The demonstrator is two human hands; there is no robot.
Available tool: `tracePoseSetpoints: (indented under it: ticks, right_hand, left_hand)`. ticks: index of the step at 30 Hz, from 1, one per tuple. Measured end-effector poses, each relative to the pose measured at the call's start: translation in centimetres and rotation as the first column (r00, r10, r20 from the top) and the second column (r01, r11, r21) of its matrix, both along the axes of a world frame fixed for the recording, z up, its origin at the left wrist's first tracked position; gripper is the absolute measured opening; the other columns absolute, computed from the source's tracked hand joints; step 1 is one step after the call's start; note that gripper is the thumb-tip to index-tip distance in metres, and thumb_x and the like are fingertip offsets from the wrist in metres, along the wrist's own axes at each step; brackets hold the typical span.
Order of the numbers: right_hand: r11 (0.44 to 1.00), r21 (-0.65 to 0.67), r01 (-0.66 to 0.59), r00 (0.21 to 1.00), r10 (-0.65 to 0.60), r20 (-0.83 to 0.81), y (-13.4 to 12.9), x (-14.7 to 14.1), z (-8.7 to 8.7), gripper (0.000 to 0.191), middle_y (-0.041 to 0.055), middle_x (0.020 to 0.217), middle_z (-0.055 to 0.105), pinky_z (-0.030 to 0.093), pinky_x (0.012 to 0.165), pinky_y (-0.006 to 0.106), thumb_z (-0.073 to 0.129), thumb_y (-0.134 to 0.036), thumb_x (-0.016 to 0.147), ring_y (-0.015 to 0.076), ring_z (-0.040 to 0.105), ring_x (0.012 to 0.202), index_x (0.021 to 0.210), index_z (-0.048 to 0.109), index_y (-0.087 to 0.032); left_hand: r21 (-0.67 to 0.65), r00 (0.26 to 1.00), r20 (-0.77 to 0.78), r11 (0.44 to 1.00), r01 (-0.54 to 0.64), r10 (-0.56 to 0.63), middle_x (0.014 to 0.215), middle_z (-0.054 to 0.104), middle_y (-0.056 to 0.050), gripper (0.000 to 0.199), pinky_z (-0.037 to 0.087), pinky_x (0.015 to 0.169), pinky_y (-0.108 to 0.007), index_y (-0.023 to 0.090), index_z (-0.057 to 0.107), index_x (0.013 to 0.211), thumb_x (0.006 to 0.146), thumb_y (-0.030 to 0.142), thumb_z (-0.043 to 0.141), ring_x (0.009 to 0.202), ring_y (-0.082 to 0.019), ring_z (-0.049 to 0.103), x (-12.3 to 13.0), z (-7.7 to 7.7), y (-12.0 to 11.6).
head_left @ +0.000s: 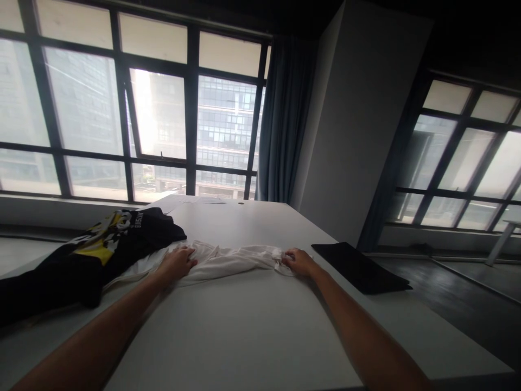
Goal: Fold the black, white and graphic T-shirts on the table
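Your right hand (301, 262) pinches the bunched end of the white cloth (238, 257) at the cloth's 3 o'clock; your left hand (177, 263) lies on it toward 9 o'clock, fingers curled, though you cannot tell whether they grip. The cloth stretches, wrinkled, between your hands across the white table (240, 331). Beyond your left hand, at 9 o'clock, a black garment (138, 234) with yellow print lies heaped; a flat black cloth (358, 266) sits at 3 o'clock.

I'm in an office-like room: white desk (248, 320) before me, gridded windows (122, 108) facing a multi-storey building (226, 125).
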State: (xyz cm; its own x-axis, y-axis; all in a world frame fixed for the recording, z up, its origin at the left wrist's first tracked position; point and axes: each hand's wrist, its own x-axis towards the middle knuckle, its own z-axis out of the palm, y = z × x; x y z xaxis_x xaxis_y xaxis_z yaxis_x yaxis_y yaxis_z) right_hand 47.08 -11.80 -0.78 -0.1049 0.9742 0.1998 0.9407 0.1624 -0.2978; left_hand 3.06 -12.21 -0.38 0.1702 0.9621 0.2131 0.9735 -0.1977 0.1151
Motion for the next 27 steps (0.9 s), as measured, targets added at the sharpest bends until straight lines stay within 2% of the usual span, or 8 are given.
tracePoseSetpoints:
  ticks: [5, 10, 14, 17, 19, 23, 25, 27]
  right_hand:
    - [0.998, -0.019, 0.056, 0.998, -0.055, 0.044, -0.4, -0.2, 0.9, 0.04, 0.0103, 0.108, 0.074, 0.045, 0.078, 0.026, 0.062, -0.046, 0.082, 0.0229, 0.067, 0.097, 0.109, 0.073, -0.018]
    - [0.94, 0.162, 0.299, 0.918, -0.33, 0.219, -0.8, -0.1, 1.6, 0.03, 0.0137, 0.101, 0.075, 0.043, 0.082, 0.031, 0.053, -0.035, 0.087, 0.0252, 0.068, 0.098, 0.098, 0.075, -0.018]
    - [0.93, 0.126, 0.345, 0.9, -0.366, 0.236, -1.0, -0.4, 1.9, 0.028, 0.0164, 0.102, 0.074, 0.045, 0.076, 0.029, 0.054, -0.029, 0.086, 0.0253, 0.069, 0.095, 0.097, 0.076, -0.016]
    - [0.972, 0.064, 0.228, 0.954, -0.236, 0.187, -1.7, -2.1, 2.4, 0.026, 0.0164, 0.096, 0.075, 0.046, 0.072, 0.029, 0.057, -0.031, 0.085, 0.0261, 0.069, 0.09, 0.089, 0.077, -0.015]
    - [1.0, -0.011, -0.014, 0.997, 0.015, 0.073, -2.4, -4.0, 2.6, 0.028, 0.012, 0.086, 0.076, 0.047, 0.07, 0.029, 0.059, -0.035, 0.085, 0.0244, 0.069, 0.083, 0.085, 0.077, -0.014]
    - [0.839, -0.039, -0.543, 0.809, 0.509, -0.294, -3.7, -8.4, 2.6, 0.041, 0.0041, 0.084, 0.075, 0.052, 0.075, 0.031, 0.059, -0.05, 0.085, 0.0213, 0.069, 0.082, 0.101, 0.076, -0.017]
    - [0.818, 0.038, -0.574, 0.753, 0.546, -0.367, -3.9, -9.6, 2.4, 0.041, 0.0053, 0.09, 0.076, 0.053, 0.082, 0.034, 0.06, -0.05, 0.085, 0.0218, 0.069, 0.088, 0.105, 0.075, -0.018]
    - [0.86, 0.121, -0.496, 0.787, 0.504, -0.356, -3.7, -9.9, 2.0, 0.034, 0.007, 0.095, 0.076, 0.053, 0.086, 0.038, 0.061, -0.043, 0.085, 0.0229, 0.069, 0.092, 0.103, 0.076, -0.019]
  left_hand:
    - [0.024, 0.989, 0.08, 0.992, 0.12, -0.122, 0.124, 0.068, -0.007, 0.04, 0.046, 0.094, -0.031, 0.025, 0.067, 0.119, 0.082, 0.034, 0.056, 0.113, -0.025, 0.062, -0.3, 0.6, -0.1]
    - [0.239, 0.996, -0.036, 0.968, -0.073, 0.084, 0.12, 0.067, -0.012, 0.033, 0.046, 0.092, -0.039, 0.019, 0.069, 0.109, 0.083, 0.022, 0.049, 0.111, -0.03, 0.062, 0.0, 2.9, -2.0]
    - [-0.032, 0.997, 0.003, 0.997, -0.077, 0.077, 0.104, 0.073, -0.014, 0.042, 0.05, 0.08, -0.04, 0.018, 0.071, 0.104, 0.091, 0.044, 0.041, 0.097, -0.031, 0.068, 2.0, 4.0, -3.8]
    - [-0.173, 0.999, -0.041, 0.985, -0.026, 0.019, 0.105, 0.073, -0.019, 0.061, 0.049, 0.084, -0.045, 0.015, 0.073, 0.098, 0.091, 0.06, 0.032, 0.101, -0.036, 0.067, 2.7, 3.7, -3.9]
    - [-0.142, 0.999, -0.036, 0.989, -0.036, 0.032, 0.119, 0.069, -0.022, 0.066, 0.045, 0.092, -0.049, 0.014, 0.069, 0.112, 0.094, 0.059, 0.024, 0.114, -0.038, 0.062, 2.5, 3.1, -3.2]
    - [-0.113, 0.997, 0.038, 0.992, -0.061, 0.065, 0.145, 0.05, -0.022, 0.068, 0.036, 0.102, -0.06, 0.018, 0.049, 0.141, 0.095, 0.06, 0.021, 0.134, -0.04, 0.044, 2.1, 1.5, -2.1]
    - [-0.111, 0.995, 0.098, 0.994, -0.006, 0.017, 0.15, 0.045, -0.019, 0.069, 0.034, 0.105, -0.06, 0.021, 0.044, 0.145, 0.095, 0.061, 0.017, 0.138, -0.039, 0.04, 2.9, 0.9, -2.4]
    - [-0.13, 0.985, 0.149, 0.985, 0.112, -0.092, 0.154, 0.04, -0.017, 0.072, 0.032, 0.109, -0.056, 0.023, 0.039, 0.149, 0.094, 0.064, 0.019, 0.141, -0.037, 0.037, 4.3, 0.5, -3.3]
